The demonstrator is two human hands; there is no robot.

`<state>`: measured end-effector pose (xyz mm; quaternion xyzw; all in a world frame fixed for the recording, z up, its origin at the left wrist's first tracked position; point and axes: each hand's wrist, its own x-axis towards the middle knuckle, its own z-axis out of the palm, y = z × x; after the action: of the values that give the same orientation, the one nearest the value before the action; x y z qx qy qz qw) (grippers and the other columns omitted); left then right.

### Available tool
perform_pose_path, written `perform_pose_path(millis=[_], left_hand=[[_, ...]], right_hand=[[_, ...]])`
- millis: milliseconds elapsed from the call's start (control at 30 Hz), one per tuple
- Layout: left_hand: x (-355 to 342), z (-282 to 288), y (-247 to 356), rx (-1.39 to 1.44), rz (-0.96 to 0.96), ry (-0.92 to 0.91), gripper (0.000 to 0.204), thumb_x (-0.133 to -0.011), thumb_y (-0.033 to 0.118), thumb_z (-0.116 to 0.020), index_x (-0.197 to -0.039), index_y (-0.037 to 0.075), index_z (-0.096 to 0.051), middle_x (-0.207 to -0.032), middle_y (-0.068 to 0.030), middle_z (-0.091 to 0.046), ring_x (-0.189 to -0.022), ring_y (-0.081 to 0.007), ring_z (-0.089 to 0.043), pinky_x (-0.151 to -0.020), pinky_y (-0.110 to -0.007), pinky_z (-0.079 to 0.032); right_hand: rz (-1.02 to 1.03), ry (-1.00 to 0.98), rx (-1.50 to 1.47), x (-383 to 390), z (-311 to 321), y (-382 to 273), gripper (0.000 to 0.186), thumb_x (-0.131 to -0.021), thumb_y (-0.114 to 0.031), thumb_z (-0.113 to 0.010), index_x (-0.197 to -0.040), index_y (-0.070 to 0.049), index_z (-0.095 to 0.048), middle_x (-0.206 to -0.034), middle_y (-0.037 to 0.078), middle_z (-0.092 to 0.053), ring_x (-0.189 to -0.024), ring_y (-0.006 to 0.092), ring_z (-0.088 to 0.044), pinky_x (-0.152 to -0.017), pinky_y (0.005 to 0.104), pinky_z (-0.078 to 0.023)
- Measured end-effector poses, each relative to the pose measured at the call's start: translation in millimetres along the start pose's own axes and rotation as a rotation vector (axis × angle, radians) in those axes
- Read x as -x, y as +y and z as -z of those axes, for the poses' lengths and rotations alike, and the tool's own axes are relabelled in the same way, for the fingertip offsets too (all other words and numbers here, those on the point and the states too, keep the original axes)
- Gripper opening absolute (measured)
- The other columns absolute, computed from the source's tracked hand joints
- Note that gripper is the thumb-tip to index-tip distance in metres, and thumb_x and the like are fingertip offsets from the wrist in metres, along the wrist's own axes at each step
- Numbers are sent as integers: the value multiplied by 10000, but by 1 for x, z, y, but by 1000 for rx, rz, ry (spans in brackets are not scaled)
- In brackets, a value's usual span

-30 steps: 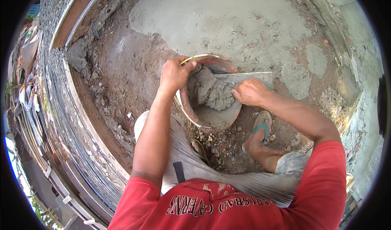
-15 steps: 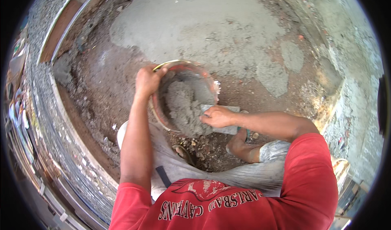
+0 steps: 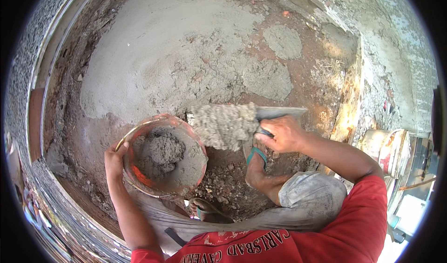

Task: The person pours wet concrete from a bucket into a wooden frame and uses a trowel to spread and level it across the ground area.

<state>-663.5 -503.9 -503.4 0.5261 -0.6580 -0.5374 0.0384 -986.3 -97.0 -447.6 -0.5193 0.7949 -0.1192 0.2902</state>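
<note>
My left hand (image 3: pixel 115 157) grips the left rim of a round, mortar-smeared orange bucket (image 3: pixel 137 171), which has a lumpy mound of wet grey mortar (image 3: pixel 165 149) inside. My right hand (image 3: pixel 282 135) is closed round the handle of a flat rectangular metal trowel (image 3: pixel 286 111), held just right of the bucket. A big, rough heap of grey mortar (image 3: pixel 222 125) lies on the trowel's blade, slightly blurred by motion. Beneath the trowel is my right foot (image 3: pixel 255 170) in a teal-strapped flip-flop.
A patchy layer of wet mortar (image 3: pixel 139 53) covers much of the dirt ground ahead. Boards (image 3: pixel 36 123) edge the left side, beside gravel. A rough concrete wall (image 3: pixel 386 62) runs along the right, with a splattered white container (image 3: pixel 382 151) near its foot.
The trowel has come out of the bucket and moved right, now carrying a load of mortar. The bucket and my left hand sit lower-left in view, and the whole scene has shifted.
</note>
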Motion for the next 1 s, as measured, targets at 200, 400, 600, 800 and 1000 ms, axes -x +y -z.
perform_pose_path(millis=[200,400,600,800,1000], left_hand=[[-14,6,-10,-14,-10,-45,325,-933,218,-725,-1150,-23,-743,-864,4,-695,-747,-104,-593,-684,-268,-460],[-19,11,-16,-39,-11,-52,195,-916,210,-745,-926,16,-729,-768,44,-632,-672,-74,-518,-625,-255,-411],[-15,10,-13,-69,-7,-2,275,-907,219,-739,-1053,-14,-747,-845,2,-692,-730,-107,-601,-680,-263,-473],[-19,-8,9,-17,35,-37,232,-900,219,-756,-940,-8,-728,-753,14,-656,-660,-94,-550,-612,-268,-427],[-24,-6,9,-83,-24,78,247,-888,224,-778,-955,-11,-746,-764,2,-679,-665,-100,-585,-638,-268,-470]], right_hand=[[-295,395,396,77,-93,134,283,-975,-339,-640,-984,-60,-596,-877,184,-692,-815,380,-698,-705,493,-547],[-648,604,4,71,-93,136,293,-935,-340,-700,-956,-71,-586,-668,167,-639,-648,354,-684,-591,490,-523],[-142,545,288,34,-159,191,368,-970,-436,-661,-925,-83,-570,-683,119,-653,-571,293,-687,-509,430,-547],[-559,393,354,-105,-65,287,383,-1024,-462,-567,-1062,-87,-502,-831,169,-706,-706,334,-734,-579,458,-582],[-994,417,184,-158,42,368,461,-1046,-454,-505,-1299,-68,-509,-1094,212,-727,-1043,379,-712,-862,523,-571]])
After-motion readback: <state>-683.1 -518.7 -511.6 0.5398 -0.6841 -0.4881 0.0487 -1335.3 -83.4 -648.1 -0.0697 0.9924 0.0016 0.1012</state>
